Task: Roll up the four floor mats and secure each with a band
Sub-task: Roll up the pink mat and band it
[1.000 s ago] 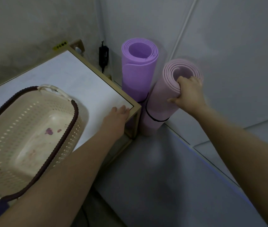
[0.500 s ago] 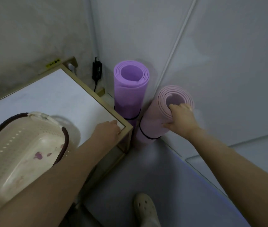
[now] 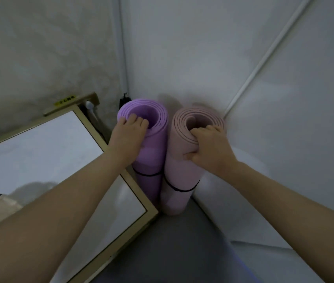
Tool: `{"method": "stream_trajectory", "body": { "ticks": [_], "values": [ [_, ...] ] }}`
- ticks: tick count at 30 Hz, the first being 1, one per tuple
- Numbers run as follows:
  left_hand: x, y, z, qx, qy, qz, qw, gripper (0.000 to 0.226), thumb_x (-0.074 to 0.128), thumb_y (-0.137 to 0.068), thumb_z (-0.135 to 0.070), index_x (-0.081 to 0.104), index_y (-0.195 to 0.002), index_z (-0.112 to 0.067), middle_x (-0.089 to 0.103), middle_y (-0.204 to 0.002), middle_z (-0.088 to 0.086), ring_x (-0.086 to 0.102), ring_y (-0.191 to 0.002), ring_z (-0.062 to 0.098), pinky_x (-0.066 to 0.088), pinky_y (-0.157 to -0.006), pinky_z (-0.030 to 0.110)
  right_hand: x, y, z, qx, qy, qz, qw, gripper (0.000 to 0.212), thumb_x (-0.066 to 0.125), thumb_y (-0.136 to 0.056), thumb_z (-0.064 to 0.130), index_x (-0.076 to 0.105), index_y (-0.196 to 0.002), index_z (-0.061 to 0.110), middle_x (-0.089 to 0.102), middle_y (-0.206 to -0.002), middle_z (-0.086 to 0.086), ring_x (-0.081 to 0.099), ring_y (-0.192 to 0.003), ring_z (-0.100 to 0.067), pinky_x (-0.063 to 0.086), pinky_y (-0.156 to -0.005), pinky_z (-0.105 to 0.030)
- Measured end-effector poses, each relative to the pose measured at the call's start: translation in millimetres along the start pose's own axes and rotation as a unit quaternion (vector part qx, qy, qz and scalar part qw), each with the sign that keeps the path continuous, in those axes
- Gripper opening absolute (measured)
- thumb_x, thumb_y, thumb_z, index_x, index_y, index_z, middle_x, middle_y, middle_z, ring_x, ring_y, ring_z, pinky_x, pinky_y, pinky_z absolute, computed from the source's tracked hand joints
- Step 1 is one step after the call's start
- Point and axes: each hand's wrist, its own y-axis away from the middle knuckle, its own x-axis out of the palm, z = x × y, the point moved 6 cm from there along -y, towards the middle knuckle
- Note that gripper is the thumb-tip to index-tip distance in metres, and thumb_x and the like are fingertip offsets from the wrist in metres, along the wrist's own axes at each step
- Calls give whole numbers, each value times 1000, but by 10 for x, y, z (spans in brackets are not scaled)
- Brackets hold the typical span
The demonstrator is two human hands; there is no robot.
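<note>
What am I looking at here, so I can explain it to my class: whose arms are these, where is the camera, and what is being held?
No machine here: the camera sits on a person's head, looking forward and down, so both arms are the wearer's own. The left hand grips the top rim of a purple rolled foam mat; the right hand grips the top rim of a pink rolled foam mat. Both mats stand on end, side by side, in a corner, each ringed by a thin black band. Beside them stands a white-topped table with a pale frame, holding a cream basket.

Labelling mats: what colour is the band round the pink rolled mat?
Thin black band, head view.
</note>
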Motion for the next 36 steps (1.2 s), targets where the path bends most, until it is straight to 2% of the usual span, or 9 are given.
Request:
{"method": "stream_trajectory", "body": {
  "ticks": [6, 12, 21, 25, 28, 30, 32, 34, 36],
  "values": [
    [-111, -337, 421, -41, -24, -5, 999, 47, 60, -89, -27, 37, -129, -17, 45, -131, 2, 34, -123, 26, 31, -93, 33, 23, -611, 61, -35, -30, -10, 999, 45, 76, -70, 37, 61, -103, 11, 64, -96, -4, 54, -96, -26, 28, -97, -33],
    [13, -525, 802, -101, -6, -26, 995, 40, 59, -86, -10, 44, -123, -15, 50, -125, 6, 36, -119, 31, 32, -86, 37, 339, -950, 214, -60, -72, -41, 995, 47, 87, -56, 22, 66, -94, 4, 67, -83, -9, 61, -82, -31, 43, -92, -43],
    [312, -679, 1029, -133, 59, -44, 988, 46, 58, -84, -1, 47, -128, -10, 51, -129, 12, 32, -129, 34, 34, -98, 43, 657, -1199, 259, -119, -56, 44, 990, 50, 61, -83, 3, 51, -132, 6, 58, -123, -13, 44, -123, -29, 23, -113, -37],
    [392, -818, 1075, -132, 128, 14, 983, 71, 51, -87, 7, 20, -149, -9, 17, -157, 11, 6, -146, 32, 26, -114, 48, 631, -1261, 324, -171, -51, 80, 981, 45, 50, -88, 4, 50, -132, 8, 53, -125, -12, 41, -124, -26, 27, -109, -32],
    [446, -840, 1037, -148, 122, 58, 980, 82, 50, -91, -1, -3, -152, -13, -5, -160, 6, -9, -147, 27, 18, -118, 41, 653, -1216, 359, -177, -14, 89, 980, 42, 55, -84, 1, 53, -126, 5, 54, -124, -15, 43, -124, -30, 32, -108, -35],
    [433, -825, 985, -148, 112, 63, 981, 82, 49, -92, -5, -8, -151, -14, -9, -160, 6, -11, -146, 26, 14, -117, 37, 672, -1220, 378, -167, 16, 48, 985, 37, 67, -69, -4, 63, -106, -1, 61, -110, -23, 55, -114, -40, 43, -99, -46],
    [397, -790, 941, -145, 96, 63, 983, 82, 48, -93, -6, -8, -151, -12, -8, -160, 8, -9, -147, 26, 9, -118, 35, 678, -1214, 390, -122, 54, 43, 990, 26, 65, -66, 0, 66, -92, -1, 63, -104, -26, 58, -107, -46, 48, -92, -53],
    [347, -724, 884, -138, 72, 58, 986, 81, 49, -91, -5, -6, -151, -9, -6, -160, 11, -6, -147, 27, 5, -118, 36, 627, -1157, 399, -76, 81, 39, 993, 26, 70, -68, 3, 66, -93, 2, 62, -110, -26, 57, -109, -46, 52, -85, -49],
    [290, -600, 832, -144, 58, 38, 987, 80, 52, -89, -6, 4, -152, -8, 3, -159, 14, 2, -147, 30, 10, -118, 39, 641, -1055, 426, -66, 63, 30, 995, 36, 69, -74, 2, 60, -109, 1, 52, -127, -27, 46, -124, -47, 51, -88, -43]
  ]
}}
